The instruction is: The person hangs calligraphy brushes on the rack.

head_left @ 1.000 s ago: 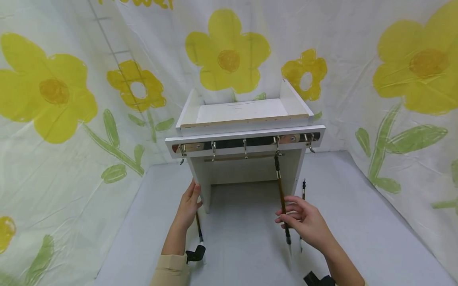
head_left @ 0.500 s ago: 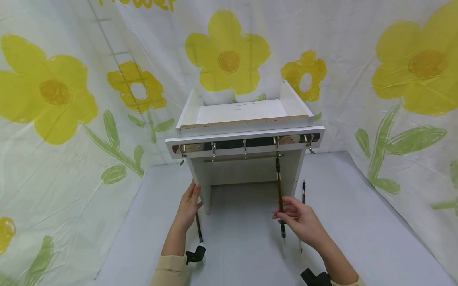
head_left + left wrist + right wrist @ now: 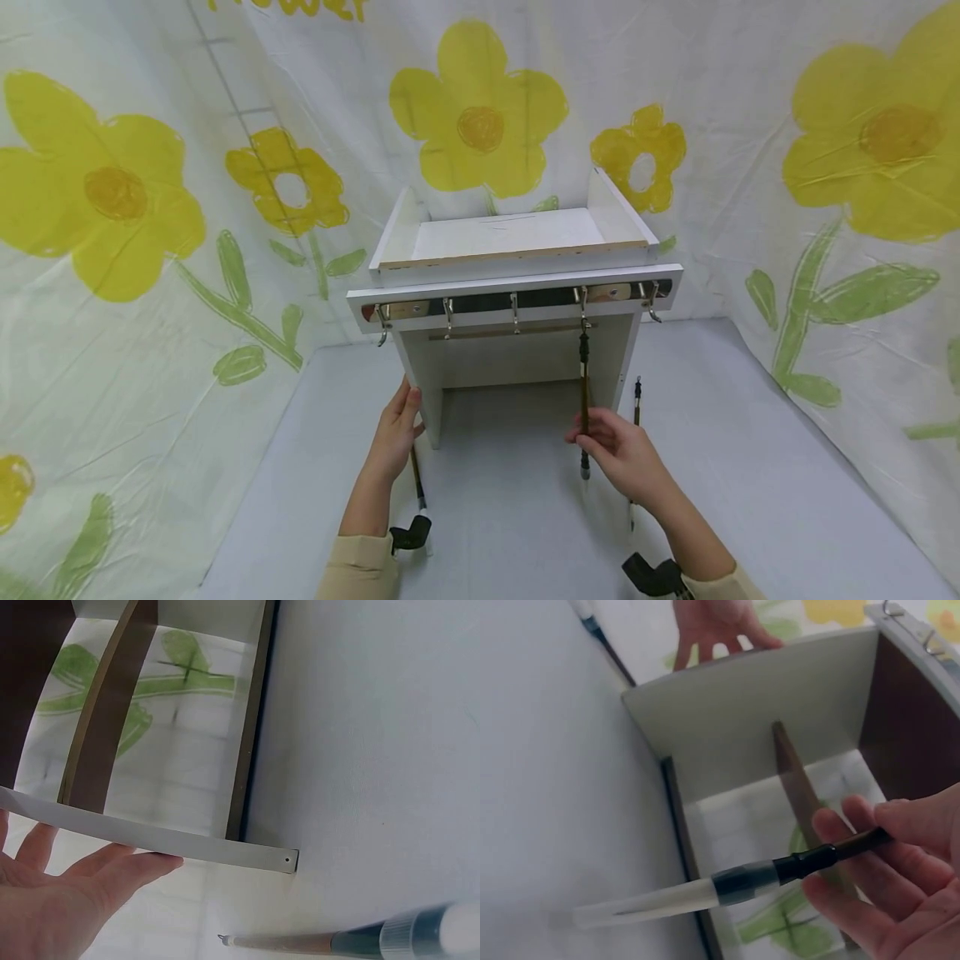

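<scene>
My right hand pinches a calligraphy brush by its brown handle between thumb and fingers. The brush stands nearly upright, its upper end right at the lower tip of a metal hook. Its white bristle head, in a clear cover, points down, as the right wrist view shows this brush. Several hooks line the front rail of a white shelf unit. On the left, my left hand rests with extended fingers against the outside of the unit's side panel.
A second brush lies on the white table right of the unit. Another brush lies to the left, partly behind my left hand and wrist camera. A white cloth with painted yellow flowers encloses the back and sides.
My right hand has moved slightly left and up, bringing the brush from tilted to nearly vertical under the same hook. The left hand stays on the side panel.
</scene>
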`<state>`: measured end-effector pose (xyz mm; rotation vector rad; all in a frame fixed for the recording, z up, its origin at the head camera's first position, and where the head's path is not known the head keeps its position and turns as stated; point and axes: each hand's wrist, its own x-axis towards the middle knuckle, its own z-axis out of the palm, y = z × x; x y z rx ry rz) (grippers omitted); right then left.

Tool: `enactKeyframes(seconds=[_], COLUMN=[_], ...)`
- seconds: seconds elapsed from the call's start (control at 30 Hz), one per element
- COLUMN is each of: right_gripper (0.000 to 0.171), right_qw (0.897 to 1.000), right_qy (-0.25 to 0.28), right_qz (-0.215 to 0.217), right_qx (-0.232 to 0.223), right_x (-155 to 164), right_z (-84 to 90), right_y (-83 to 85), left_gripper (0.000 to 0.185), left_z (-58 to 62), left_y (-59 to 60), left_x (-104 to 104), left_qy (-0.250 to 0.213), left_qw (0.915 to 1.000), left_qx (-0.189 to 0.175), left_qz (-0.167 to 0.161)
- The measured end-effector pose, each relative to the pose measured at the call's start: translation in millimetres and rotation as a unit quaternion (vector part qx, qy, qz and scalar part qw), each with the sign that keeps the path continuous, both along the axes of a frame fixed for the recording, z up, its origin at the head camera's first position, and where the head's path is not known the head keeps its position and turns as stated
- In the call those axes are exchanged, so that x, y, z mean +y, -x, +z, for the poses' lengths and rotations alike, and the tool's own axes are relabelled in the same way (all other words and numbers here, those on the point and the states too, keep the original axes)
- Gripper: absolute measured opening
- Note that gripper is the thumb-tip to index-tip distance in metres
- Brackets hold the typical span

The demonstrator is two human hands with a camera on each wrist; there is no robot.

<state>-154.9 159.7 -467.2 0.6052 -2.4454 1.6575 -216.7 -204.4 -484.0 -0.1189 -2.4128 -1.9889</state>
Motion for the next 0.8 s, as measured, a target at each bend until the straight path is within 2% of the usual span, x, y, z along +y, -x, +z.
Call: enactKeyframes(seconds=[0.23, 0.4, 0.8], right_gripper=[0.021, 0.024, 0.020], right_qw=[1.000, 1.000, 1.000], right_qy=[0.005, 0.003, -0.008], right_qz=[-0.014, -0.011, -0.013], right_qx=[-0.002, -0.018, -0.013], right_x=[-1.4, -3.2, -2.9], right_z=[-10.0, -9.9, -11.6], right_y=[12.8, 18.1, 33.4], left_gripper=[0.070, 0.068, 0.067], left_z=[-1.0, 0.6, -1.0], left_y=[-0.1, -0.8, 0.4], left_x=[-0.7, -0.8, -0.8], left_qy=[0.000, -0.010, -0.007], left_qw=[1.0000, 0.9999, 0.9999], left_qx=[0.005, -0.003, 0.007], left_qz=[-0.005, -0.006, -0.007])
